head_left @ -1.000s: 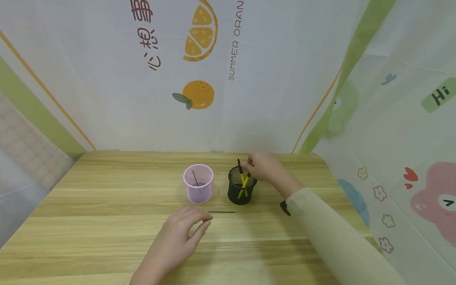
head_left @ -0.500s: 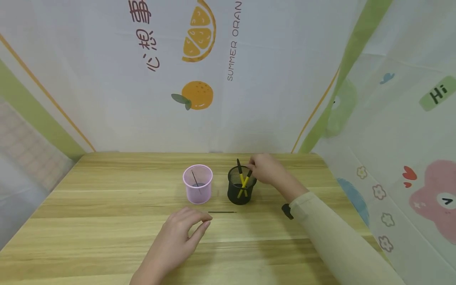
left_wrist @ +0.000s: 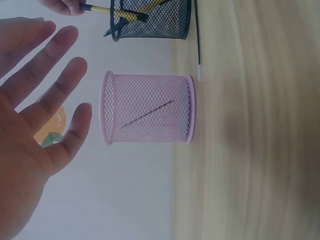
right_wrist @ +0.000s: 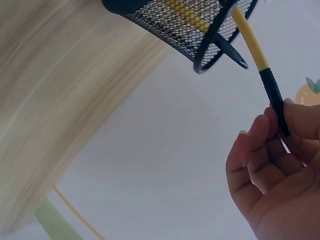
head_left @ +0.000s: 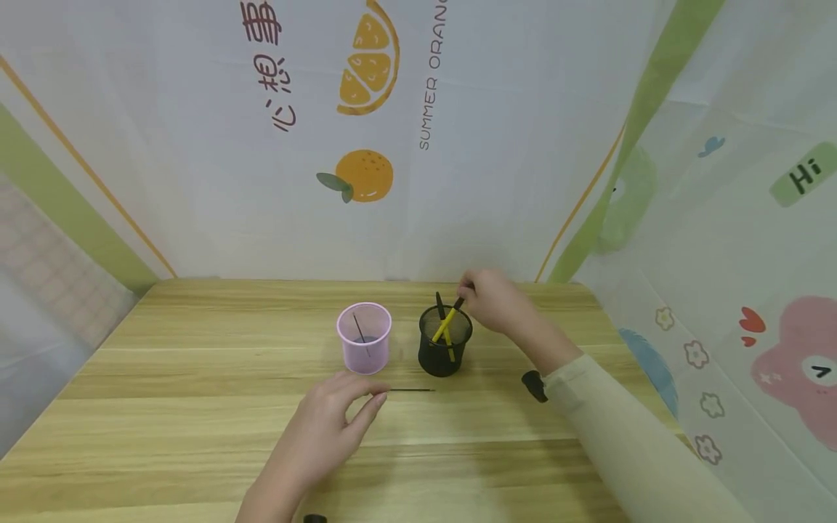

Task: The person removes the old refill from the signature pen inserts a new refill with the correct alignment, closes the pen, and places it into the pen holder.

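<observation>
My right hand [head_left: 490, 298] pinches the black end of a yellow-and-black pen [right_wrist: 255, 47]. The pen slants, with its yellow end still at the mouth of the black mesh pen holder [head_left: 439, 359]. A second yellow-and-black pen [head_left: 448, 338] leans inside that holder. My left hand [head_left: 333, 414] hovers low over the table, fingers relaxed and holding nothing, close to a thin black rod like a pen refill [head_left: 412, 390] lying on the wood. In the left wrist view this refill [left_wrist: 198, 35] shows a pale tip and lies apart from the fingers.
A pink mesh pen holder [head_left: 365, 356] stands left of the black one, with a thin dark stick [head_left: 359, 328] leaning inside. Behind the wooden table [head_left: 163, 407] hangs a printed white cloth [head_left: 484, 181]; another cloth [head_left: 732, 269] borders the right side.
My right hand has risen slightly, drawing the pen upward so its yellow end has left the holder's bottom. The left hand has barely moved.
</observation>
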Tool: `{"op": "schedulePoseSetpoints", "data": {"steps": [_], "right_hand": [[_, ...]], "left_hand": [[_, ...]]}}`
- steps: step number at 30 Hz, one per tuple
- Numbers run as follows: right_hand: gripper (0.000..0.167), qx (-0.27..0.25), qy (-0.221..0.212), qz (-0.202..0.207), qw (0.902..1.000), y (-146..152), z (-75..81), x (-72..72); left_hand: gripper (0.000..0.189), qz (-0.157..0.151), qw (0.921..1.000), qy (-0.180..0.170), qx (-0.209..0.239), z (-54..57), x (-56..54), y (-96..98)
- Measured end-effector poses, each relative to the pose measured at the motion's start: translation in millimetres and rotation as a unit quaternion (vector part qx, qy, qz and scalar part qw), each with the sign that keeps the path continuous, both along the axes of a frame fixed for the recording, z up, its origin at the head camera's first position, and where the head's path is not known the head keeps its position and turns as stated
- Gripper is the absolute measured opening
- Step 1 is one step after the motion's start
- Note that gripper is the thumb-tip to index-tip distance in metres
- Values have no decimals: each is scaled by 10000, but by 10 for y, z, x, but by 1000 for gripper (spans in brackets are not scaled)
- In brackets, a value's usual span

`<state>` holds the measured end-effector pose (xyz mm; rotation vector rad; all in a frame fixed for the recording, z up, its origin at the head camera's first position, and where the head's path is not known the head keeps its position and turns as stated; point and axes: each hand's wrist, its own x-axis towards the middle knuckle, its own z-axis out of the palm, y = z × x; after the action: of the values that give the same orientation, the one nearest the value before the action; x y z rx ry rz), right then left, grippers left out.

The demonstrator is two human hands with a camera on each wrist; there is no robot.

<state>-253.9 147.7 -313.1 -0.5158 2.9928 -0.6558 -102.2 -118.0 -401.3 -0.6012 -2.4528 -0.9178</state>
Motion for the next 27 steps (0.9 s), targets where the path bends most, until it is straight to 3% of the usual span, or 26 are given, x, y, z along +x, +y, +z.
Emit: {"op": "schedulePoseSetpoints", "data": {"steps": [10, 17, 27], "right_hand": [[23, -361, 393, -290, 9982, 40, 142, 132], [22, -292, 1005, -244, 9942, 26, 237, 303], [14, -1057, 1602, -55, 9814, -71, 118, 619]], "left_hand": [[13, -4, 9985, -543, 83, 119, -159, 23], [22, -99, 9985, -541, 81, 204, -285, 114], [41, 4, 9977, -654, -181, 327, -445, 294]]}}
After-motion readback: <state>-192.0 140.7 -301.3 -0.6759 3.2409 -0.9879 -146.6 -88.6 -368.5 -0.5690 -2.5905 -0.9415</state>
